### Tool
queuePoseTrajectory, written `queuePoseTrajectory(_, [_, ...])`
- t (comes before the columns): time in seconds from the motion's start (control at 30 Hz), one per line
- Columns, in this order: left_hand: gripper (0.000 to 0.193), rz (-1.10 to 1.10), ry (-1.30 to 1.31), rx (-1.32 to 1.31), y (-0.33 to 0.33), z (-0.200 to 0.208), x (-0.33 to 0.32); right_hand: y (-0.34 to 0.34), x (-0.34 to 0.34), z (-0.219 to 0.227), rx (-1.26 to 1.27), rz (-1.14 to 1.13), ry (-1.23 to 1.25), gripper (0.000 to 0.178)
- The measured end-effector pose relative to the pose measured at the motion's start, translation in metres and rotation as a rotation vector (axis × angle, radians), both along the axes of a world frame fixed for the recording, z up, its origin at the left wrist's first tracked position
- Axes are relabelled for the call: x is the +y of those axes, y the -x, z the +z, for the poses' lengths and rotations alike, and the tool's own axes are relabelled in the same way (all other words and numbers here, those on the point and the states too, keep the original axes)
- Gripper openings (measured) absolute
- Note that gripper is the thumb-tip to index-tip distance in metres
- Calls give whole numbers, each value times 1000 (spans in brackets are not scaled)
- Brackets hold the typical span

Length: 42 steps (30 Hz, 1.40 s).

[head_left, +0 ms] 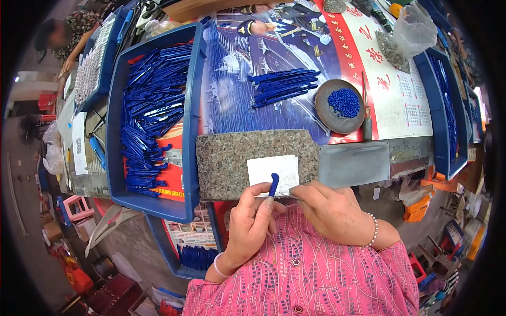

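Note:
My left hand (255,216) pinches a slim blue plastic piece with a hooked end (274,184) between thumb and fingers. The piece stands over a small white paper pad (258,167), its hook pointing away from me. Close by on its right, my right hand (334,208) is closed, with thumb and forefinger together near the pad's front right corner. A thin line shows at those fingertips; what it is, I cannot make out. Under the pad lies a speckled granite slab (224,152). Beyond the slab is a loose pile of similar blue pieces (284,84).
A large blue tray (191,131) full of blue pieces stands left; another tray (457,163) stands right. A round dish (329,122) holds blue pellets beside a screwdriver (367,124). A grey plate (353,162) adjoins the slab. Another person (58,39) is at far left.

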State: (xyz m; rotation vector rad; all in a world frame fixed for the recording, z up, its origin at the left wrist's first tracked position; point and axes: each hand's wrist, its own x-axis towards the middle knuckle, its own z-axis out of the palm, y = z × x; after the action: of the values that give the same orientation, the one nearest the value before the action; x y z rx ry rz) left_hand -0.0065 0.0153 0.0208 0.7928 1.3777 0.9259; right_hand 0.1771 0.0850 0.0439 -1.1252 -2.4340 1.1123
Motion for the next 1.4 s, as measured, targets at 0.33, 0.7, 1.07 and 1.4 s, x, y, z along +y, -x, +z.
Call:
queuePoseTrajectory(0.33, [25,113,222,-418,4,2,7,0,0,-2,-40,37,-6,28])
queuePoseTrajectory(0.7, [23,96,168,-328,2,1,5,1,-1,-3,-23,33,-37,28])
queuePoseTrajectory(1.07, [20,10,27,-66,0,-4,-1,3,-1,-4,-47,49,-43,29])
queuePoseTrajectory(1.4, [19,3,30,-40,-1,-6,-3,3,-2,-5,-63,57,-41,29])
